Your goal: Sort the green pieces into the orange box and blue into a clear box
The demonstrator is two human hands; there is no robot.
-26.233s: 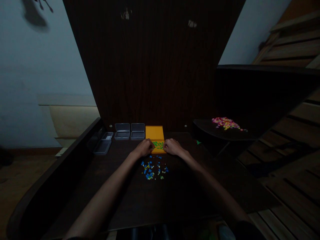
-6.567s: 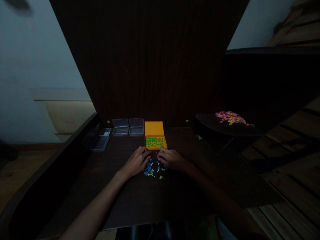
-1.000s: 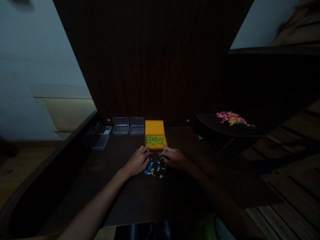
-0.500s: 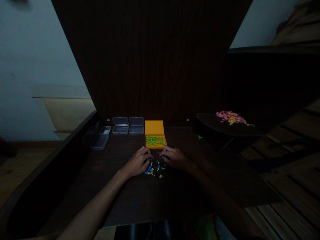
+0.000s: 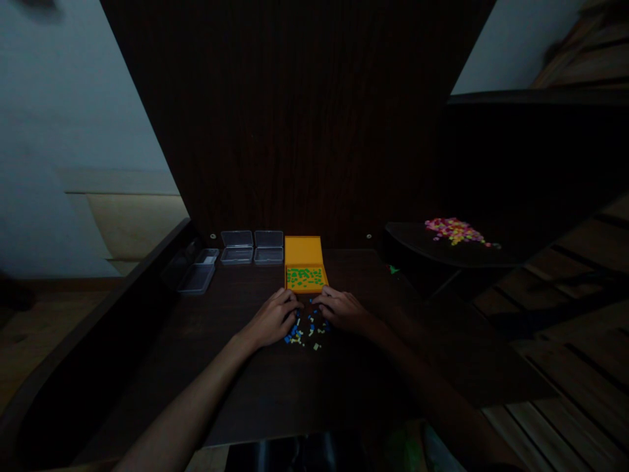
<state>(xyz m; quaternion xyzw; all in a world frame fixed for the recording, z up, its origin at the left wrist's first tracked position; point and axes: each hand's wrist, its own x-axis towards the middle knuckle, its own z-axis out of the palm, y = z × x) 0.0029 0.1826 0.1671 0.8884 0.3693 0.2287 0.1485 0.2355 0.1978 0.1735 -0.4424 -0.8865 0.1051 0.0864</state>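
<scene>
An open orange box (image 5: 304, 252) holding many small green pieces (image 5: 304, 278) lies on the dark table (image 5: 275, 387). Just in front of it lies a loose scatter of small blue, yellow and white pieces (image 5: 303, 331). My left hand (image 5: 272, 319) rests on the left side of that scatter, fingers curled down onto the pieces. My right hand (image 5: 341, 310) rests on the right side, fingers curled likewise. The fingertips of both hands nearly meet just below the box. What they pinch is too small and dark to see.
Two clear plastic cases (image 5: 252, 246) stand open at the back, left of the orange box; two more (image 5: 199, 275) lie by the table's left rail. A pile of pink and yellow pieces (image 5: 455, 231) sits on a side shelf at right. One green piece (image 5: 392, 269) lies apart.
Since half a second and one second ago, both hands stay on the scatter, their fingertips shifting only slightly. Long before, both hands were at the orange box.
</scene>
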